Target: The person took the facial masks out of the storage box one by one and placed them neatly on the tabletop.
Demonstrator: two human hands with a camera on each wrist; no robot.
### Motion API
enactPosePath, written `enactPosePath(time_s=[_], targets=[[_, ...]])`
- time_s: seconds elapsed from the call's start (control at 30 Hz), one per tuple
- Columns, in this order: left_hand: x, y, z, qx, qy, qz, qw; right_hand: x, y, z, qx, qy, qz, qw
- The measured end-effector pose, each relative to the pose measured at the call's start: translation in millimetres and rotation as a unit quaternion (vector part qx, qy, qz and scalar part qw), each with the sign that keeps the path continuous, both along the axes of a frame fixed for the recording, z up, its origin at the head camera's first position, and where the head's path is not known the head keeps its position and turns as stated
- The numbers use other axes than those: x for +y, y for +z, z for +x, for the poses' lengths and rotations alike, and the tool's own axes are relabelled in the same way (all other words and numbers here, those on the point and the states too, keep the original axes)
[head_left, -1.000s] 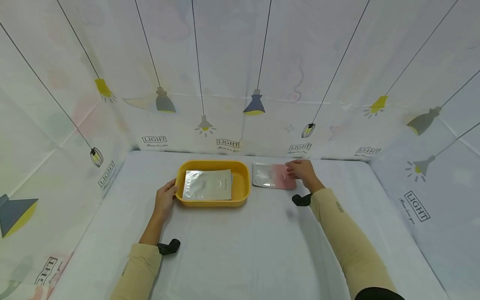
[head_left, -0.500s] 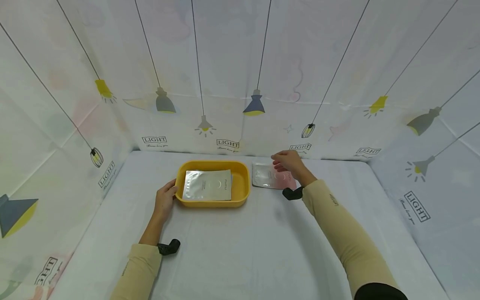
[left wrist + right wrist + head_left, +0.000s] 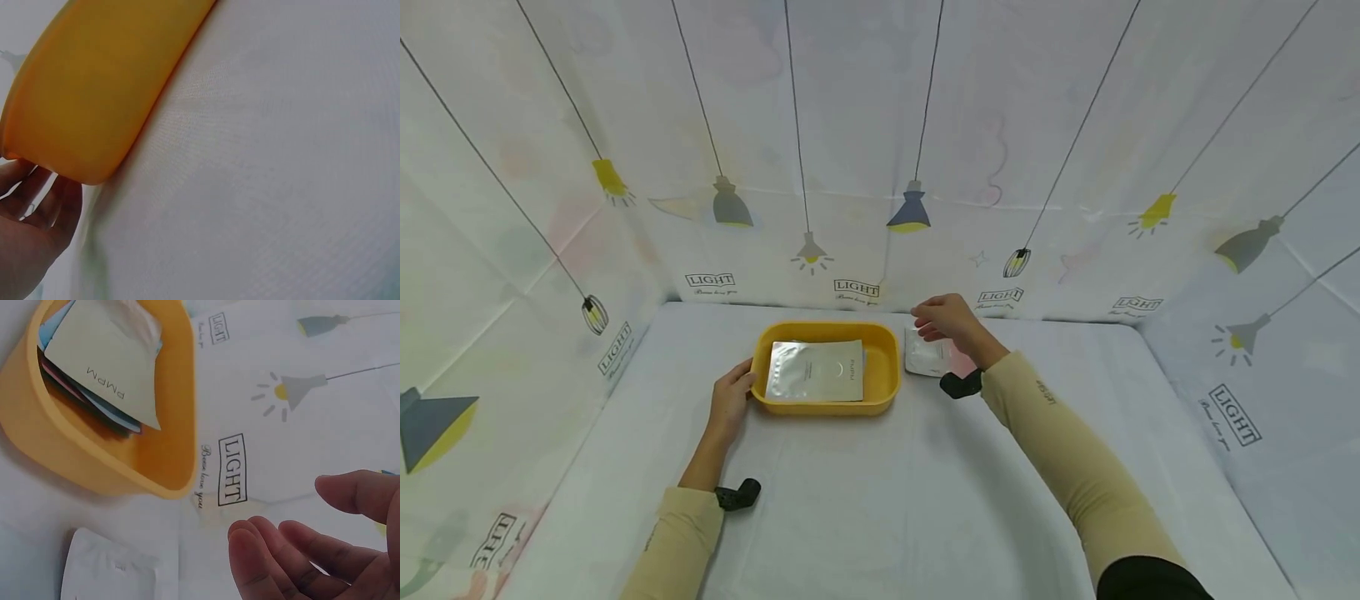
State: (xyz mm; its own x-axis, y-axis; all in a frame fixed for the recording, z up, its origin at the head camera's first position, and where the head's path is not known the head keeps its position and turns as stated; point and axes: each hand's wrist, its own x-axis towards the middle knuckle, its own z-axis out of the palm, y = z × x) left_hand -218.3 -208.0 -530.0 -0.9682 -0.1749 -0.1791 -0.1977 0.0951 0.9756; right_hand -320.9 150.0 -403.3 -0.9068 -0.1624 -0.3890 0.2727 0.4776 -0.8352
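Note:
A yellow tray (image 3: 882, 407) sits at the back of the table. In it lies a stack of sachets, with a pale silver sachet (image 3: 816, 372) lettered PMPM on top. My left hand (image 3: 728, 402) is at the tray's left end, and its fingers touch the outer wall below the rim in the left wrist view. Right of the tray, a silver and pink sachet (image 3: 927, 354) lies flat on the table, partly covered by my right hand (image 3: 951, 321). This hand hovers above it with loosely bent fingers and a parted thumb, holding nothing.
A white cloth covers the table (image 3: 850, 500). Behind it rises a backdrop (image 3: 850, 125) printed with hanging lamps and the word LIGHT, which also runs along both sides. Each wrist carries a black camera mount (image 3: 739, 494).
My right hand has moved left from the pink end of the loose sachet toward the tray, uncovering some pink and covering the silver part. The left hand and tray stay put.

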Motion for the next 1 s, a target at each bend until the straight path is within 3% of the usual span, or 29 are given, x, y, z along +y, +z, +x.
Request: enactPosePath(time_s=[0.77, 1.0], targets=[[-1.5, -2.4, -2.4, -0.007, 0.010, 0.000, 0.9999, -63.9, -39.9, 11.7, -0.031, -0.009, -0.018, 0.999], [-1.6, -2.8, -2.9, -0.001, 0.005, 0.009, 1.0000, -75.4, -54.5, 13.2, -0.025, 0.011, -0.026, 0.999]])
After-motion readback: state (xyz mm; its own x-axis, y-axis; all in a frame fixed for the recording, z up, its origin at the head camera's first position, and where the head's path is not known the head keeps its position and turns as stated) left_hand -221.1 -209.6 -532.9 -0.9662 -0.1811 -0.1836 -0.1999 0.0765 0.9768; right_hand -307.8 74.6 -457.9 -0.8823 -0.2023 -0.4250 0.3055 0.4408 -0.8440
